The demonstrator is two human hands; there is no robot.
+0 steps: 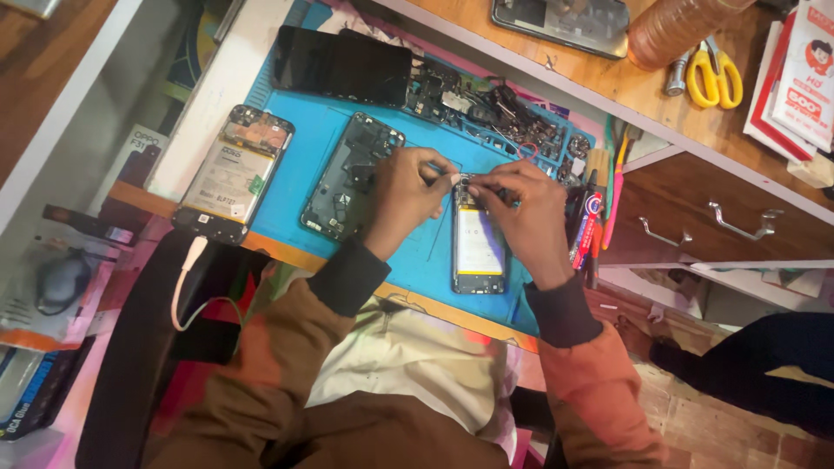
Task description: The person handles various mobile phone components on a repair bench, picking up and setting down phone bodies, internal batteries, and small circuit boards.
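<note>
Partly hidden under both hands, the opened phone [479,247] lay on the blue mat [295,174]. Left hand [407,193] and right hand [521,208] pinched something too small to identify at its top.

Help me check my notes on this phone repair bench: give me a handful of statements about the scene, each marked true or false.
1. Both hands, left hand and right hand, work at the top end of the opened phone. True.
2. The blue work mat has only one phone on it. False: a back frame and a dark phone also lie on it.
3. Yellow-handled scissors lie on the wooden shelf. True.
4. The phone with the white cable sits under the right hand. False: it lies far off, at the mat's left edge.
5. The drawer is pulled open. False: it looks closed.
</note>
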